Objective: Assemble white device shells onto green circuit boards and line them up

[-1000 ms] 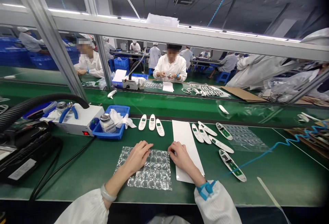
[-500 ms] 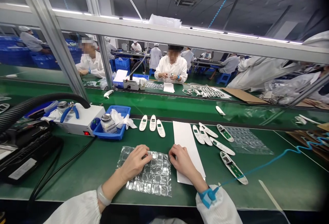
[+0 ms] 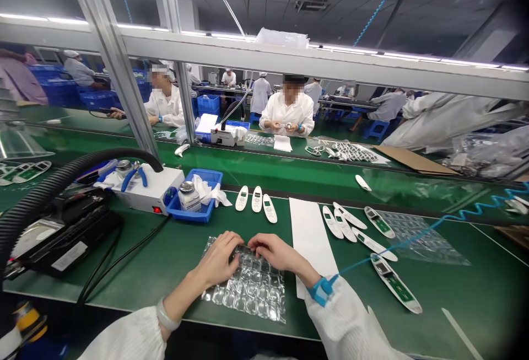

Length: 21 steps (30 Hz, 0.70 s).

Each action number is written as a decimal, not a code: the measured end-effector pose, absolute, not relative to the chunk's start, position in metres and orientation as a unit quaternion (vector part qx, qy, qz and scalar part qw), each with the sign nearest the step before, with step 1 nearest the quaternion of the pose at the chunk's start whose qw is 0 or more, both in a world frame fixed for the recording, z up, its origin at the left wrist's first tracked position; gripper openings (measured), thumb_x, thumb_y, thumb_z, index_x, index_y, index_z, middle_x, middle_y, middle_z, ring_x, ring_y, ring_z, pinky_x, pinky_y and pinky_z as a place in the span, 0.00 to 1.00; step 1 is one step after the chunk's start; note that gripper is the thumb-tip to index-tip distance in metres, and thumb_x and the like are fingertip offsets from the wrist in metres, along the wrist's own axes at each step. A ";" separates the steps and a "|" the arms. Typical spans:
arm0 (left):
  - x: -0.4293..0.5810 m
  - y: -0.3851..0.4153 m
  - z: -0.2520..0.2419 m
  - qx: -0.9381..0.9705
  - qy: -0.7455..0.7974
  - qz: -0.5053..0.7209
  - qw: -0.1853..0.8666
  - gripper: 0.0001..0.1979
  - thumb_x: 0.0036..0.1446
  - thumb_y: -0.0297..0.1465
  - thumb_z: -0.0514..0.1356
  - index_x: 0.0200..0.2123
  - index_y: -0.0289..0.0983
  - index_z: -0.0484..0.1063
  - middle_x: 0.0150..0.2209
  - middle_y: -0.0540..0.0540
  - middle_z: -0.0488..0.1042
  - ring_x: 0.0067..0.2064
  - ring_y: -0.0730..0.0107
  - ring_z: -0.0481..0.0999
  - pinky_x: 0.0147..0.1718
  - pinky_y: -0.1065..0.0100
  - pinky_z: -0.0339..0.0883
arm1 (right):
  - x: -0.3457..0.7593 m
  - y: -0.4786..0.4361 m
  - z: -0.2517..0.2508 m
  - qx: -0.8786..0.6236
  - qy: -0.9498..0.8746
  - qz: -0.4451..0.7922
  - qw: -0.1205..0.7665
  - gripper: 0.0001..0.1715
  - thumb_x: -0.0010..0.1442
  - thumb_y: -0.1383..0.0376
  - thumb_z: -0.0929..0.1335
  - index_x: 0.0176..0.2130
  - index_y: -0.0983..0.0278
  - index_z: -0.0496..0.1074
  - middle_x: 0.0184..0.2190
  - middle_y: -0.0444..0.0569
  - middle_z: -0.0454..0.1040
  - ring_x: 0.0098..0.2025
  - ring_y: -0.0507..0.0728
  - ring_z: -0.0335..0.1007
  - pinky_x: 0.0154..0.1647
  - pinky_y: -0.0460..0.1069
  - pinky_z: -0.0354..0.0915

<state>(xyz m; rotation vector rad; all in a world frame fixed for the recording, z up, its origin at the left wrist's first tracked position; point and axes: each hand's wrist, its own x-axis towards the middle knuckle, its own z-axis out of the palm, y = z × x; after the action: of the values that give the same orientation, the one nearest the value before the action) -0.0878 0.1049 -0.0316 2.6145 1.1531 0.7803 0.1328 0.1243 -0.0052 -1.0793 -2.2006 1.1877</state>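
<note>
A clear plastic blister sheet (image 3: 256,291) with rows of square pockets lies on the green bench in front of me. My left hand (image 3: 221,258) rests over the sheet's upper left part, its fingers curled and its thumb bent inward. My right hand (image 3: 273,250) is at the sheet's upper edge with fingertips pinched together, close to the left fingertips. Something small and dark shows between the two hands; I cannot make out what either hand holds. Right of the sheet lies a long white paper (image 3: 312,233), partly under my right wrist.
White handset shells (image 3: 257,199) lie behind my hands; more, some with green circuit boards (image 3: 397,284), lie to the right. A blue tray (image 3: 194,214) holds a bottle and tissues. A white box (image 3: 142,194) with a black hose stands left. A blue coiled cord runs from my right wrist.
My right hand has moved left from the white paper to the sheet's upper edge, meeting my left hand. The left hand stays over the sheet. The camera view has shifted left.
</note>
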 end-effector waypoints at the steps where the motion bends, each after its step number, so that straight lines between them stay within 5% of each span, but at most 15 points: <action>1: -0.089 0.106 -0.032 0.873 0.400 0.268 0.081 0.08 0.61 0.22 0.52 0.42 0.37 0.66 0.41 0.44 0.70 0.41 0.61 0.69 0.41 0.61 0.67 | 0.131 0.127 -0.007 -0.384 -0.786 0.443 0.193 0.18 0.59 0.75 0.59 0.43 0.64 0.73 0.38 0.48 0.73 0.33 0.53 0.71 0.36 0.47 0.68; 12: -0.117 0.081 -0.041 0.911 0.293 0.289 -0.043 0.16 0.60 0.15 0.48 0.43 0.35 0.69 0.33 0.45 0.69 0.33 0.66 0.65 0.32 0.65 0.59 | 0.127 0.129 -0.006 -0.393 -0.828 0.381 0.124 0.21 0.62 0.72 0.60 0.48 0.62 0.76 0.43 0.51 0.72 0.39 0.55 0.71 0.42 0.50 0.67; 21: -0.121 0.033 -0.042 0.905 0.313 0.285 -0.042 0.16 0.62 0.16 0.48 0.48 0.34 0.68 0.34 0.45 0.69 0.32 0.67 0.65 0.30 0.66 0.58 | 0.129 0.125 -0.009 -0.395 -0.837 0.362 0.112 0.22 0.64 0.71 0.59 0.53 0.63 0.73 0.44 0.52 0.71 0.42 0.56 0.70 0.44 0.51 0.67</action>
<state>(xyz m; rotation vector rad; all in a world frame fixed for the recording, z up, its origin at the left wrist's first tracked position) -0.1209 0.0329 -0.0415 2.9218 1.0119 0.9190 0.1285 0.1254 -0.0093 -1.1599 -2.4558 1.0632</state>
